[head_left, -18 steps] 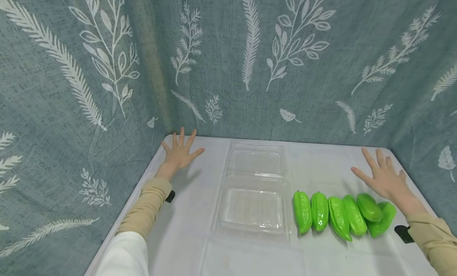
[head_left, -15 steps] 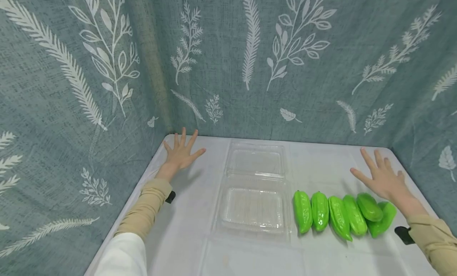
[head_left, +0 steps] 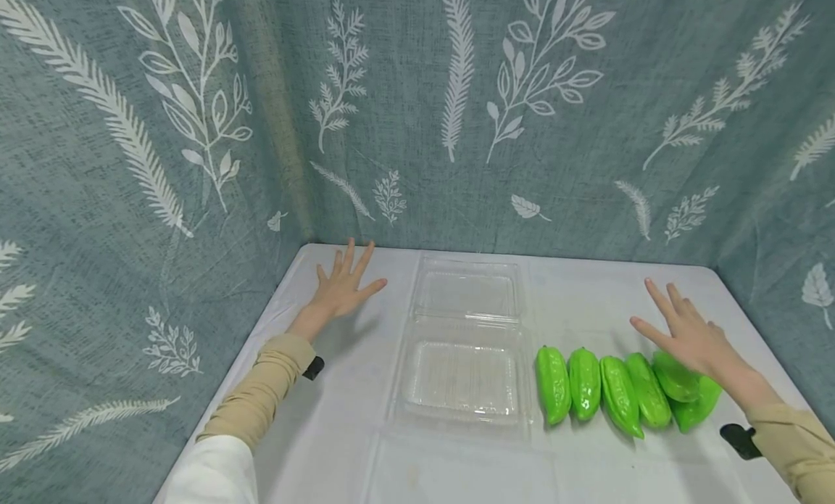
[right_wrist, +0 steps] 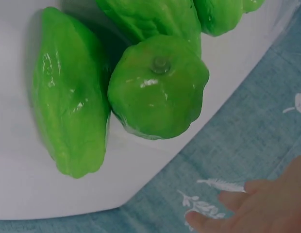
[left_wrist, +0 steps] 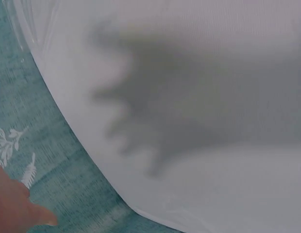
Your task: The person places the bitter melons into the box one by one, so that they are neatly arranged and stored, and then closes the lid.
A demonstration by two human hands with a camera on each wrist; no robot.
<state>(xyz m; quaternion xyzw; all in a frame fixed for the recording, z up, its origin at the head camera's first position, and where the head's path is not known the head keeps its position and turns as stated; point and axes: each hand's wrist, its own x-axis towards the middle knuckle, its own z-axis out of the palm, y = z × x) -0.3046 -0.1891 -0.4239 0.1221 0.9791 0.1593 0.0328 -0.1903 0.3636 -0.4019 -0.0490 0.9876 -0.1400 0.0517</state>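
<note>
My left hand hovers over the back left of the white table, fingers spread and holding nothing. Its shadow falls on the tabletop in the left wrist view, where part of the hand shows at the lower left. On the other side, my right hand is spread above the right end of a row of glossy green gourd-like vegetables, and it grips nothing. One blunt-ended green vegetable leans against others in the right wrist view. Between the hands lies an opened clear plastic clamshell box.
The box's lid half lies toward the back edge. A blue-green curtain with white leaf prints hangs behind and at both sides of the white table.
Both hands have drifted inward: the left a little to the right, the right to the left and slightly nearer, now overlapping the end vegetables. The vegetables and box have stayed put.
</note>
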